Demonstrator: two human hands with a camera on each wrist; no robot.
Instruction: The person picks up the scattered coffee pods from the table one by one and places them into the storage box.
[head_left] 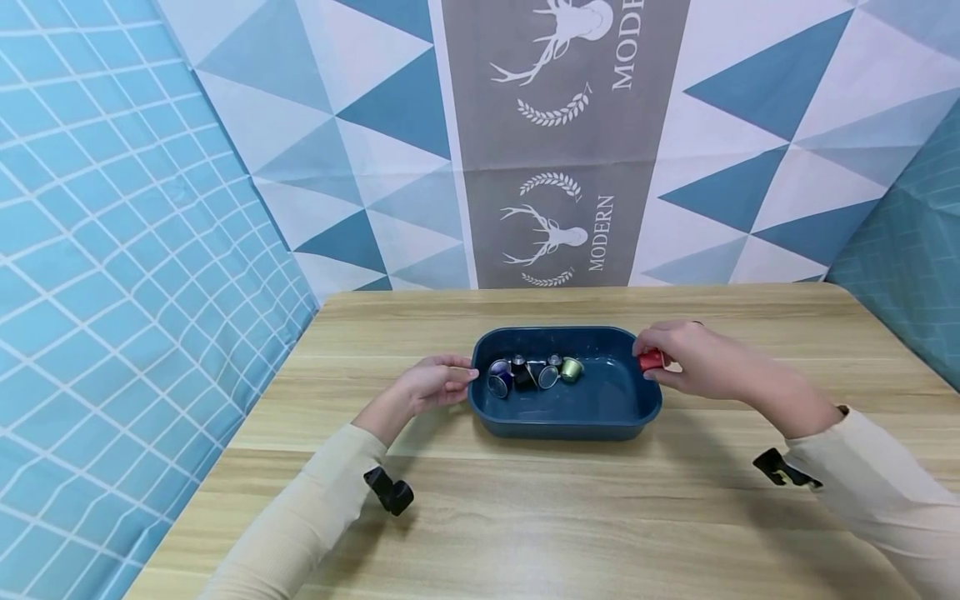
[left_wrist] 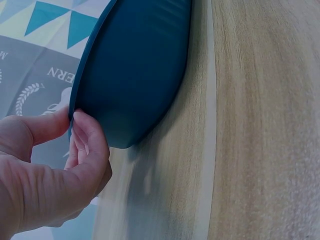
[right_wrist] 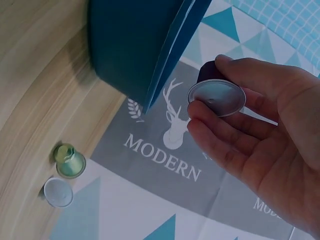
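A dark blue plastic tub [head_left: 566, 430] stands on the table. My left hand [head_left: 435, 383] pinches its left rim between thumb and fingers, as the left wrist view shows close up. Over at the right end, my right hand [head_left: 693, 360] holds a red coffee capsule [head_left: 651, 360] by the rim. In the right wrist view the capsule's silver lid [right_wrist: 217, 97] faces the camera, and its body looks dark. Several capsules lie at the left inside the tub, among them a purple one [head_left: 500, 383], a black one [head_left: 522, 375] and a yellow-green one [head_left: 572, 369].
On the wooden table [head_left: 510, 517], a green capsule [right_wrist: 72, 164] and a silver-lidded capsule [right_wrist: 58, 192] lie past the tub's end in the right wrist view. Patterned cloth [head_left: 405, 167] hangs behind the table, and blue checked cloth [head_left: 112, 292] hangs at the left.
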